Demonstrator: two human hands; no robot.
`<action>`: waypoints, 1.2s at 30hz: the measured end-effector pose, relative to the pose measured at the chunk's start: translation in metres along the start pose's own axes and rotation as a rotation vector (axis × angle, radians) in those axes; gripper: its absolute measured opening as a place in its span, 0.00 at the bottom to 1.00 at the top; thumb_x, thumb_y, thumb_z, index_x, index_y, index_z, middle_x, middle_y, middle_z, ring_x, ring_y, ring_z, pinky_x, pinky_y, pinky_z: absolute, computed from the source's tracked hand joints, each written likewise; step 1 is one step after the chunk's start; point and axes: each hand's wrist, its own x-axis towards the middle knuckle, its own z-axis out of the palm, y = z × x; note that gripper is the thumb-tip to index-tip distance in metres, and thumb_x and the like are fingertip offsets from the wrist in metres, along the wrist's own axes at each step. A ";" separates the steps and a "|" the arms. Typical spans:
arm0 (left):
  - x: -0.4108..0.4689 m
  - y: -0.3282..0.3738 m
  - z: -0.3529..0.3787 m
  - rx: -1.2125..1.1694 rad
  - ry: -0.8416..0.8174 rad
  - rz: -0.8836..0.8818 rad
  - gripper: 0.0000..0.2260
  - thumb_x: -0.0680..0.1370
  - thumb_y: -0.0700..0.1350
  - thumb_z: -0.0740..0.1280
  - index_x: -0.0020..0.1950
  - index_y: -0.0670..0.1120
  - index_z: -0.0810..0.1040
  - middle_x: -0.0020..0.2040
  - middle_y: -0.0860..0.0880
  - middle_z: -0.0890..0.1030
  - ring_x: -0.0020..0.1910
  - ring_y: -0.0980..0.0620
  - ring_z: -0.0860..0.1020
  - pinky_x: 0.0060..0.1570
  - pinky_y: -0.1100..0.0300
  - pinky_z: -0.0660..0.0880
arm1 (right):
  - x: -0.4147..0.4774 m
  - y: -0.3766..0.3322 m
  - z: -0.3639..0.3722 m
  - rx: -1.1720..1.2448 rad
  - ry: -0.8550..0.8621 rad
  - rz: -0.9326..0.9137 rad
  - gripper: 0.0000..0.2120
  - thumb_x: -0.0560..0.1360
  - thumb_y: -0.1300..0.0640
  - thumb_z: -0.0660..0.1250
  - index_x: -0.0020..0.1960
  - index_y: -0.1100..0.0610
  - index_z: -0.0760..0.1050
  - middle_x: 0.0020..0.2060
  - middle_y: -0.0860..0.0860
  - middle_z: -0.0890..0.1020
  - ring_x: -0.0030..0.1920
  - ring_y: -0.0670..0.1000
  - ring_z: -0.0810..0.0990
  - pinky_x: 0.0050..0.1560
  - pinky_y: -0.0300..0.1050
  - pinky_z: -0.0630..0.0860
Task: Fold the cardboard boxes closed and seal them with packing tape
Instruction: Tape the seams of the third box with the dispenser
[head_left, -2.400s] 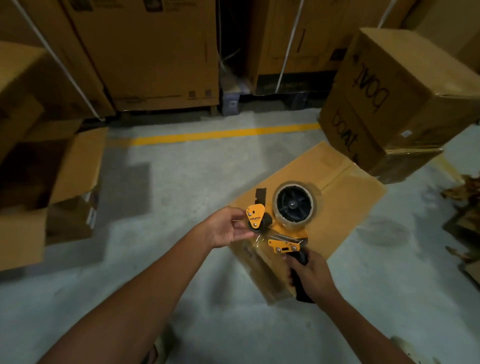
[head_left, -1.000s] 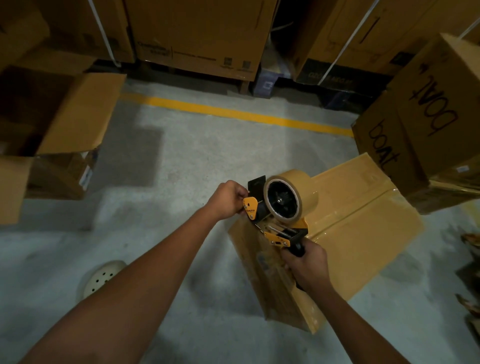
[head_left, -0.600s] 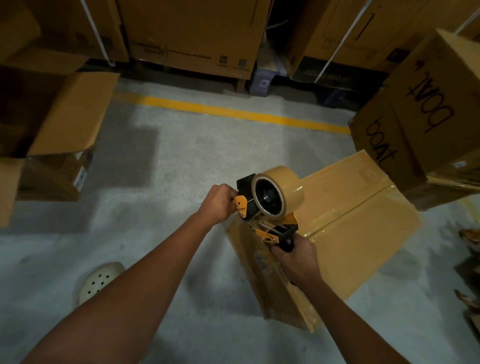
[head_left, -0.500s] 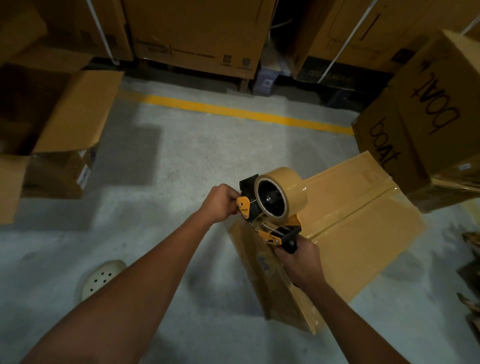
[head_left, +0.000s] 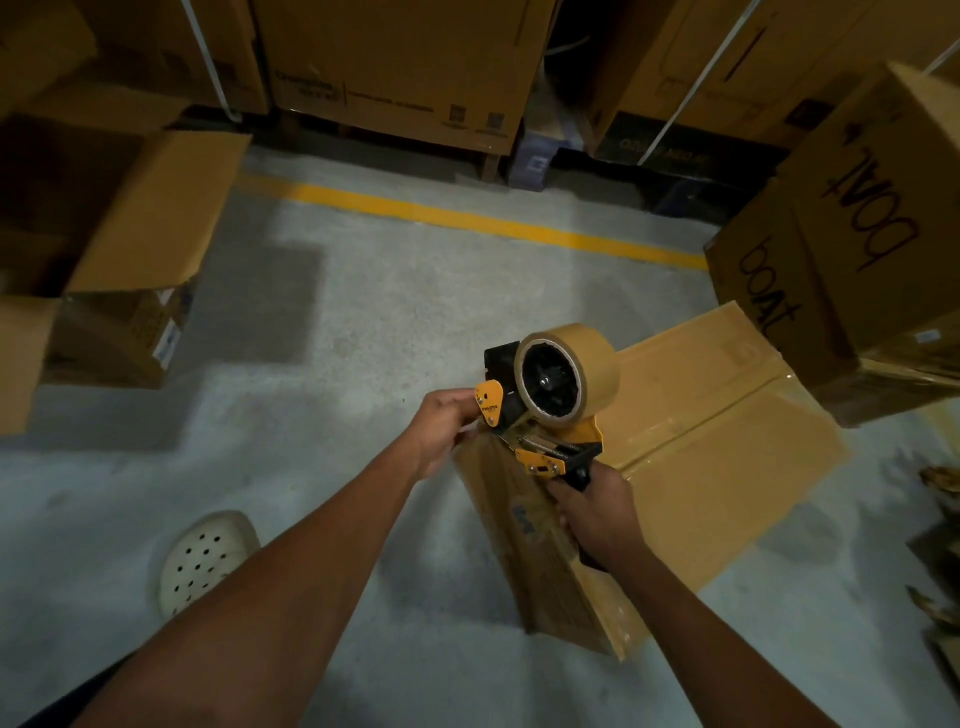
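Your fingers (head_left: 565, 492) on the right hand (head_left: 598, 515) are curled round the black handle of the tape dispenser (head_left: 540, 453), and your left hand (head_left: 440, 430) grips its orange front end beside the tape roll (head_left: 597, 371). By your left forearm a white perforated shoe (head_left: 207, 557) shows. Under the dispenser, the cardboard box (head_left: 727, 467) sits on the floor (head_left: 363, 338) with its flaps closed and glossy tape along the seam. Farther off stand an open box (head_left: 156, 208) at left, a box marked "boat" (head_left: 852, 218) at right, and a yellow line (head_left: 467, 217).
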 end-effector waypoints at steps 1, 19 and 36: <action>0.000 -0.004 0.001 0.000 0.010 0.002 0.08 0.79 0.40 0.66 0.45 0.44 0.85 0.42 0.47 0.83 0.41 0.53 0.80 0.43 0.60 0.74 | 0.000 0.001 0.001 -0.002 0.003 -0.008 0.10 0.74 0.59 0.71 0.37 0.48 0.74 0.29 0.50 0.80 0.34 0.57 0.81 0.40 0.55 0.79; 0.006 -0.014 0.005 0.138 0.129 0.104 0.11 0.78 0.35 0.67 0.60 0.38 0.82 0.50 0.50 0.85 0.43 0.65 0.82 0.42 0.73 0.75 | -0.050 0.025 -0.017 -0.206 -0.018 -0.017 0.07 0.73 0.54 0.72 0.45 0.58 0.79 0.35 0.49 0.80 0.35 0.47 0.78 0.31 0.34 0.70; 0.014 -0.008 0.041 0.670 -0.047 0.364 0.16 0.81 0.51 0.63 0.64 0.45 0.81 0.61 0.44 0.82 0.61 0.44 0.79 0.64 0.48 0.75 | -0.073 0.025 -0.015 -0.111 0.025 0.091 0.10 0.72 0.59 0.73 0.36 0.54 0.74 0.29 0.47 0.77 0.32 0.48 0.75 0.30 0.41 0.67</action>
